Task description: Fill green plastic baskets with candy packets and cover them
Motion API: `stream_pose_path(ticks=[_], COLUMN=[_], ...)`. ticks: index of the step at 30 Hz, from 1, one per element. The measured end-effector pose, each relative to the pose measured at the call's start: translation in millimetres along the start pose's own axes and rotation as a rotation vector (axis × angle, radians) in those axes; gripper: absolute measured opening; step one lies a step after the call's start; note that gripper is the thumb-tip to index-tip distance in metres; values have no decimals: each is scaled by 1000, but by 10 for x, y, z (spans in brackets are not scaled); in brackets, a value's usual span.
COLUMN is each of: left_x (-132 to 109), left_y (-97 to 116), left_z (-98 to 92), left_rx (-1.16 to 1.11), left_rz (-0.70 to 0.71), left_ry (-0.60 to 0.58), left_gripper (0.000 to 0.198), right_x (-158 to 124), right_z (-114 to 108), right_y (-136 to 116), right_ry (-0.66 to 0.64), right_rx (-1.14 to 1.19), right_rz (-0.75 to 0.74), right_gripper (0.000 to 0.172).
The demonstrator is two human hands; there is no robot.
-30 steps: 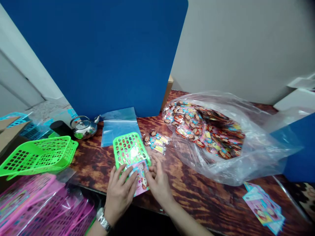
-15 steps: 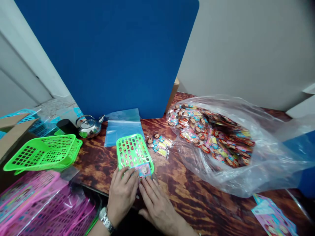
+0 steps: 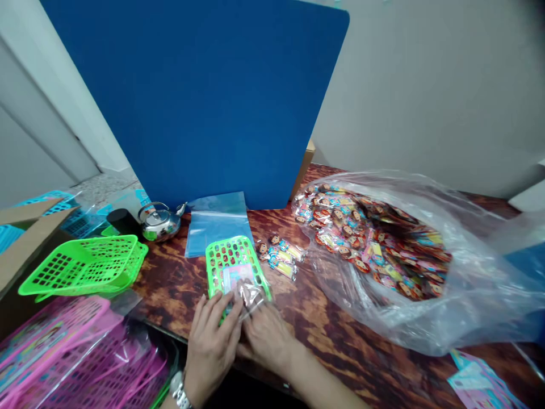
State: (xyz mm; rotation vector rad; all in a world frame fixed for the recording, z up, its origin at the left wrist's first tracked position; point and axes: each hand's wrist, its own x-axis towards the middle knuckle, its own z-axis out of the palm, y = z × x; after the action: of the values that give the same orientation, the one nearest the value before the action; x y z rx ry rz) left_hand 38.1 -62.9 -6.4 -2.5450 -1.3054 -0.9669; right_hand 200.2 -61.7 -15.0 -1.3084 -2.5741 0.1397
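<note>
Both hands [image 3: 238,341] now folding clear wrap [image 3: 251,295] over green basket [image 3: 232,258]

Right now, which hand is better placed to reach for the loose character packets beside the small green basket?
Right, probably. The right hand sits on the same side as the loose packets, right of the small green basket; the left hand would have to cross over it.
</note>
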Motion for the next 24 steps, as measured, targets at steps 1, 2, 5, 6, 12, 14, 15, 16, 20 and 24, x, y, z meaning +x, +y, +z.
stream_pose_path(ticks=[1,2,5,6,12,14,15,16,20,24], left_x=[-3,-7,-15,-17,-37,-42,-41,-39,-56,-189], left_y=[-1,-1,8,14,36,32,31,33,64,37], left_z=[-2,-1,8,11,1,-3,-4,-5,-47,-149], left_rx=[-5,-12,-39,-44,-35,-26,-21,-18,-21,-146], left_rz=[1,2,3,5,-11,-18,-18,-17,-16,43], left_ry=[4,9,11,9,-9,-22,-33,-42,-66,-88], left_gripper=[39,39,38,38,39,41,42,42,45,46], right_x=[-61,-129,-267,-268,6,75,92,97,-23,-331], right_z=[13,31,86,94,8,-23,-32,-37,-67,-220], right_y=[-9,-19,-31,-27,47,72,84,94,116,87], right_ry=[10,20,36,24,-87,-89,-84,-76,-4,145], right_rx=[-2,-2,6,9,59,63,62,60,27,30], right_rz=[-13,-21,-19,-15,-20,-38,-48,-53,-64,-246], right_gripper=[88,88,87,86,80,78,78,78,76,46])
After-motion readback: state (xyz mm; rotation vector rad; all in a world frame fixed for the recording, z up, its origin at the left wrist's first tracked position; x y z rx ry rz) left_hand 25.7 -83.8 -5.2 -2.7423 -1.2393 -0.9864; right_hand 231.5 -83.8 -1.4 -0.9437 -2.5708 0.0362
